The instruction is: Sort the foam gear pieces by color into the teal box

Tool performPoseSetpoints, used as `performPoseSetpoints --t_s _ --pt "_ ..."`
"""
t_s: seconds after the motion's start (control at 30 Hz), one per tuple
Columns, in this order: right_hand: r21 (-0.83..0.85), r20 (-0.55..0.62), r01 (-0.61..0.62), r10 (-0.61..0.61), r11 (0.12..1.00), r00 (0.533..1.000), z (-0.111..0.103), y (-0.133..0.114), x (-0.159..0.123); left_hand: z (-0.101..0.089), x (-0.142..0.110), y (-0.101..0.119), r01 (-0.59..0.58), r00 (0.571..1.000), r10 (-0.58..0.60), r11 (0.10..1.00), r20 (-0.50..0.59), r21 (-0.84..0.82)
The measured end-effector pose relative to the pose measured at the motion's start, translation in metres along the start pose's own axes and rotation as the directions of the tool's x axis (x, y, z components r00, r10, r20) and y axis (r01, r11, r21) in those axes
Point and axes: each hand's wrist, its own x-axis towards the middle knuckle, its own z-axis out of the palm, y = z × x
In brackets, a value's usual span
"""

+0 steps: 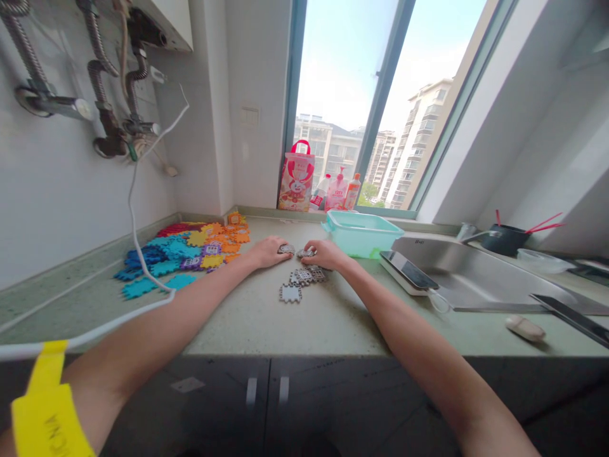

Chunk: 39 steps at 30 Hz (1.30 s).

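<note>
My left hand [269, 251] is closed on a grey interlocking puzzle tile [286, 249] at the middle of the counter. Just right of it, my right hand [326, 254] grips another grey interlocking puzzle tile [306, 252] between thumb and fingers. A small gap separates the two held pieces. Below the right hand lie several more grey tiles [302, 277] with toothed edges, partly overlapping. Nearest me is a single grey-edged tile with a pale centre [290, 293]. Left of my left hand spreads a pile of blue, orange, yellow, purple and red toothed tiles [190, 244].
A mint plastic tub [364, 231] stands behind my right hand. A phone [409, 270] rests beside the steel sink [476, 270]. A white cable [137, 235] hangs across the left side, over my forearm. Bottles [337, 190] and a pink bag [297, 181] line the windowsill.
</note>
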Motion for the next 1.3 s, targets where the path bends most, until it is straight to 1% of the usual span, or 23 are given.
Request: performPoseSetpoints --t_s 0.1,0.17,0.27,0.3,0.37,0.43,0.47,0.57,0.63,0.77,0.9,1.07,1.17,1.3 --pt "0.011 -0.017 0.003 -0.003 1.0 1.0 0.001 0.002 0.001 0.006 0.004 -0.002 -0.016 1.0 0.016 0.999 0.001 -0.028" --pt "0.033 -0.05 0.008 -0.007 0.999 0.999 -0.001 0.005 0.0 0.006 0.002 -0.003 -0.04 0.999 0.039 0.996 -0.014 -0.078" --pt "0.113 -0.164 0.047 -0.028 0.992 0.986 -0.005 0.005 -0.002 0.004 -0.003 0.0 -0.056 0.998 0.054 0.977 -0.013 -0.204" --pt "0.149 -0.212 0.092 -0.059 0.985 0.975 -0.007 0.003 -0.002 0.003 -0.005 0.002 -0.053 0.999 0.054 0.967 -0.003 -0.25" --pt "0.212 -0.293 0.229 -0.162 0.95 0.942 -0.009 -0.002 -0.002 0.002 -0.007 0.008 -0.052 0.998 0.06 0.944 0.014 -0.325" --pt "0.249 -0.334 0.356 -0.265 0.901 0.905 -0.008 -0.01 -0.003 0.002 -0.008 0.014 -0.055 0.998 0.063 0.924 0.009 -0.378" --pt "0.259 -0.338 0.392 -0.298 0.882 0.893 -0.007 -0.014 -0.003 0.003 -0.008 0.017 -0.055 0.998 0.059 0.914 -0.002 -0.403" --pt "0.27 -0.313 0.415 -0.329 0.869 0.891 -0.001 -0.022 -0.003 0.003 -0.007 0.019 -0.055 0.998 0.053 0.878 -0.016 -0.476" --pt "0.255 -0.288 0.411 -0.337 0.875 0.896 0.002 -0.022 -0.003 0.002 -0.007 0.016 -0.044 0.998 0.057 0.873 0.013 -0.485" --pt "0.225 -0.219 0.406 -0.36 0.886 0.907 0.003 -0.014 -0.003 -0.002 -0.01 0.004 0.031 0.995 0.005 0.931 0.096 -0.364" --pt "0.281 -0.146 0.412 -0.386 0.867 0.911 0.003 -0.006 -0.003 -0.002 -0.015 -0.005 0.003 0.995 0.025 0.963 0.099 -0.271" --pt "0.253 -0.064 0.325 -0.32 0.911 0.945 0.007 -0.006 -0.003 0.001 -0.017 -0.008 -0.012 0.994 0.036 0.973 0.099 -0.232" --pt "0.211 -0.065 0.311 -0.304 0.927 0.95 0.009 -0.008 -0.004 0.0 -0.017 -0.007 -0.018 0.994 0.042 0.972 0.099 -0.233" --pt "0.14 -0.105 0.315 -0.303 0.939 0.947 0.006 -0.014 -0.005 -0.004 -0.018 -0.004 -0.018 0.993 0.046 0.971 0.109 -0.239"
